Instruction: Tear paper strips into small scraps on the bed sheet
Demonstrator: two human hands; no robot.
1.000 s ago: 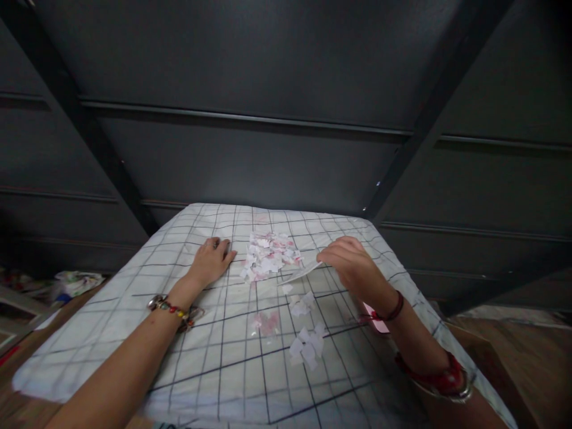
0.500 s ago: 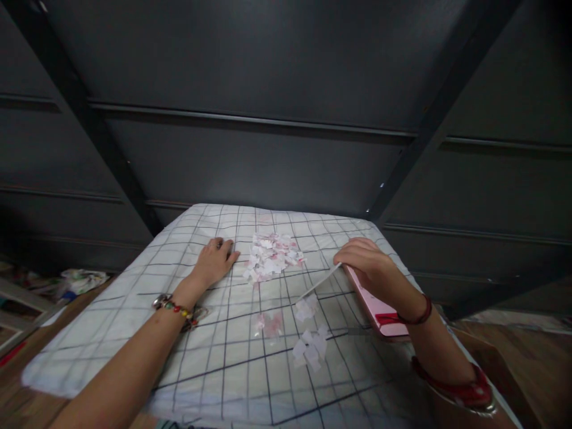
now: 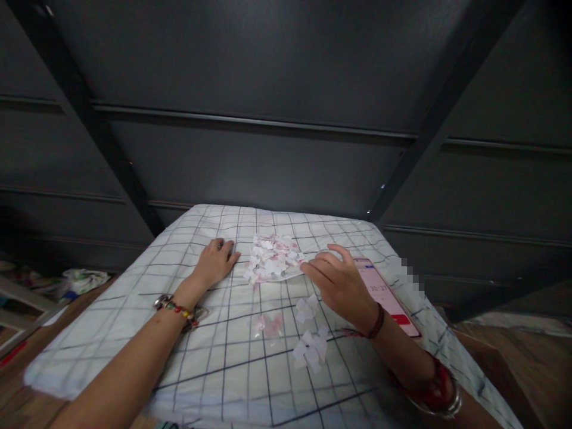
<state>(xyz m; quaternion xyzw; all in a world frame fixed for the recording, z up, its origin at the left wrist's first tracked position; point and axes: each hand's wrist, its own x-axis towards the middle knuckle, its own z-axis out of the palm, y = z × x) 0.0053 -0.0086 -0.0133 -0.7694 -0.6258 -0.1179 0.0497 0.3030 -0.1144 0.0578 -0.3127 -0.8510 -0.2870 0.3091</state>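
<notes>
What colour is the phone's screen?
The phone's screen is mostly pink, with a red bar; best seen in the head view.

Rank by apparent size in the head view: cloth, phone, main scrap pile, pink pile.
1. Cloth
2. Main scrap pile and phone: unsure, as the phone is partly hidden
3. Pink pile
</notes>
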